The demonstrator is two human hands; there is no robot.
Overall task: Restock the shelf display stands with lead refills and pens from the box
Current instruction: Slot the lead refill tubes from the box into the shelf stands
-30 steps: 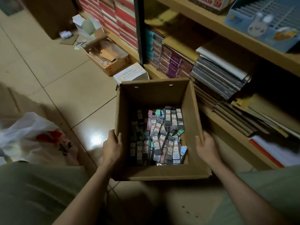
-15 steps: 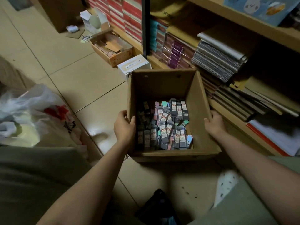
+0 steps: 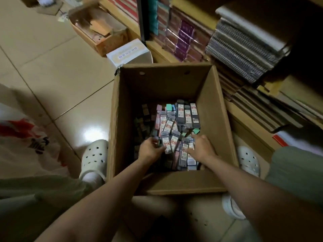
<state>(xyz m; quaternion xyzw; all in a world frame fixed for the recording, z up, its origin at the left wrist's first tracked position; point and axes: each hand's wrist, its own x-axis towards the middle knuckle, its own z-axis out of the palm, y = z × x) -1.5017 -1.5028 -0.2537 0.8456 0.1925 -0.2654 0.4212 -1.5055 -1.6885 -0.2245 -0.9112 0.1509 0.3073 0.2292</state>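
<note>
The left hand [image 3: 151,150] is seen inside the box [image 3: 215,109], its fingers curled over the near-left part of the pile of refills [image 3: 178,130], with the thumb laid against a grey pack; whether a pack is actually gripped cannot be told. Half a second ago this hand was clasped on the left wall of the box, so it has been let go and brought down among the contents. The box is now set on the tiled floor [image 3: 52,70], between two white clogs, where before it was being carried and lowered. The refills are heaped in the right and middle of the box, with darker packs in shadow toward the left; no pens can be made out. The right hand [image 3: 201,147] is likewise moved off the right wall and is spread palm down on the near-right packs, fingers extended and only loosely bent, nothing clearly held. To the right, the shelf [image 3: 248,123] is stacked with notebooks and paper, just beside the box; no display stand is in view. The carrying step is judged finished and the gathering of refills just begun, so none have yet been restocked. A handful is likely to be scooped between both hands; slippery plastic packs may be spilled if too many are taken.
</note>
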